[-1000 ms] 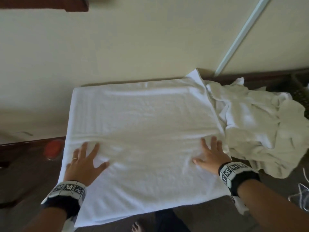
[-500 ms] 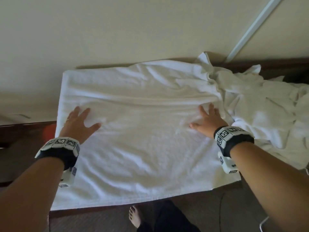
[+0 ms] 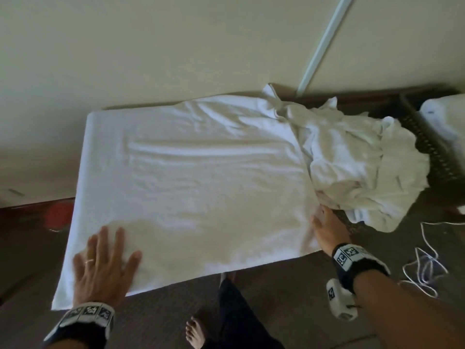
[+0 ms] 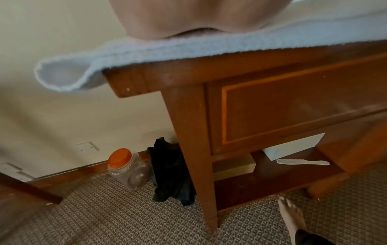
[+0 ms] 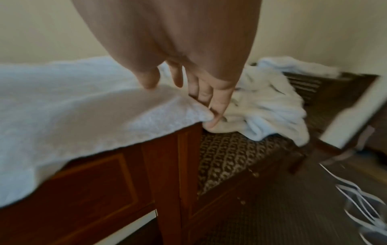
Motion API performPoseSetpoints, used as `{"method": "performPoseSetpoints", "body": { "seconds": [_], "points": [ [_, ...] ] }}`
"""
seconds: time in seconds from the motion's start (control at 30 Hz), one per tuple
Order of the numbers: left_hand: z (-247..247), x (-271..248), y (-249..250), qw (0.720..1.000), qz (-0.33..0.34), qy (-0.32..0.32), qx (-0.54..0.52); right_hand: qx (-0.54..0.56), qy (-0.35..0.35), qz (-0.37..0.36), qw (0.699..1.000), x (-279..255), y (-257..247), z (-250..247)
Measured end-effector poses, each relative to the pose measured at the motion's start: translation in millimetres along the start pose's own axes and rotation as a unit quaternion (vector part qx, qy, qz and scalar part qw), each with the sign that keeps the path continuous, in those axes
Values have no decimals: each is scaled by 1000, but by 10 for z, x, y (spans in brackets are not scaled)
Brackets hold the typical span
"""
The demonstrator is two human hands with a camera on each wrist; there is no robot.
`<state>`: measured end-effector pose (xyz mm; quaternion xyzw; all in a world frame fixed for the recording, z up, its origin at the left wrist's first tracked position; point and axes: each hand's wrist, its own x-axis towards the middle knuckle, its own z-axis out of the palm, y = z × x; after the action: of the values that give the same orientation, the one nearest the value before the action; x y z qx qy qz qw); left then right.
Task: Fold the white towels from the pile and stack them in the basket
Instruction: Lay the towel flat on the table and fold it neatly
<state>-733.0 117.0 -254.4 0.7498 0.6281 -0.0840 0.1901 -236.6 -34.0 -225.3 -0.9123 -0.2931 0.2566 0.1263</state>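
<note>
A white towel lies spread over the wooden table, with creases toward the wall. My left hand presses flat on its near left corner, fingers spread; in the left wrist view only the heel of my left hand shows on the towel. My right hand is at the towel's right edge, and in the right wrist view my right hand has straight fingers touching that edge of the towel. The crumpled pile of towels lies just right of it. A dark wicker basket at far right holds a folded towel.
The pile rests on a patterned bench lower than the table. A white cable lies on the carpet at right. My bare foot stands in front of the table. An orange-lidded jar and dark cloth sit by the left table leg.
Both hands have slid back from mid-towel toward the near edge. The right hand has moved out to the towel's right edge, and the big folds near the wall lie flatter.
</note>
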Motion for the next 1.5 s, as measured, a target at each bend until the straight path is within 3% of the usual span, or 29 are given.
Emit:
{"method": "performPoseSetpoints", "body": {
  "seconds": [0.07, 0.13, 0.2, 0.33, 0.4, 0.47, 0.53, 0.6, 0.67, 0.77, 0.83, 0.93, 1.03, 1.1, 1.17, 1.2, 1.3, 1.4, 1.43, 1.5],
  "points": [
    [-6, 19, 23, 1000, -6, -6, 9, -19, -1, 73, 997, -20, 56, -68],
    [-38, 43, 98, 1000, -8, -7, 12, -87, 12, 78, 993, -44, 30, -137],
    [-71, 82, 219, 1000, 11, 8, 14, -115, 64, 44, 990, -73, -131, -216],
    [-74, 219, 480, 999, 44, 15, 18, 2, 104, -83, 991, -176, -835, -267],
    [-67, 285, 582, 999, 32, 19, 6, 14, 60, -195, 979, -310, -1208, -166],
    [-45, 328, 636, 1000, 18, 14, -1, 69, -48, -259, 962, -455, -1471, -44],
    [-28, 330, 648, 1000, 4, -1, -8, 143, -126, -245, 951, -552, -1523, 34],
    [-25, 337, 659, 1000, -3, -5, -12, 181, -70, -193, 962, -513, -1339, 79],
    [-28, 353, 677, 1000, -7, -12, -13, 86, 10, -175, 981, -426, -976, 87],
    [-55, 387, 691, 1000, -14, -20, -16, -146, -49, -226, 962, -473, -542, 132],
    [-67, 408, 690, 999, -9, -26, -21, -197, -43, -232, 952, -514, -428, 183],
    [-105, 424, 663, 999, 4, -25, -27, -198, 30, -258, 945, -511, -437, 216],
    [-135, 433, 582, 999, 31, 1, -22, -96, 102, -167, 976, -491, -358, 121],
    [-143, 420, 534, 999, 40, 20, -25, 30, 147, -1, 989, -467, -186, 0],
    [-145, 390, 490, 998, 41, 26, -27, 84, 121, 163, 976, -465, 41, -59],
    [-146, 374, 465, 998, 44, 24, -25, 77, 84, 211, 971, -486, 148, -35],
    [-146, 348, 365, 999, 49, 17, -3, 48, 8, 260, 964, -560, 320, 106],
    [-138, 328, 312, 999, 47, 0, 0, 12, 41, 212, 976, -621, 130, 85],
    [-135, 325, 311, 999, 45, -10, -5, -4, 63, 154, 986, -639, -7, 63],
    [-131, 322, 324, 999, 35, -36, -8, -51, 81, -30, 995, -692, -367, 79]
  ]
}}
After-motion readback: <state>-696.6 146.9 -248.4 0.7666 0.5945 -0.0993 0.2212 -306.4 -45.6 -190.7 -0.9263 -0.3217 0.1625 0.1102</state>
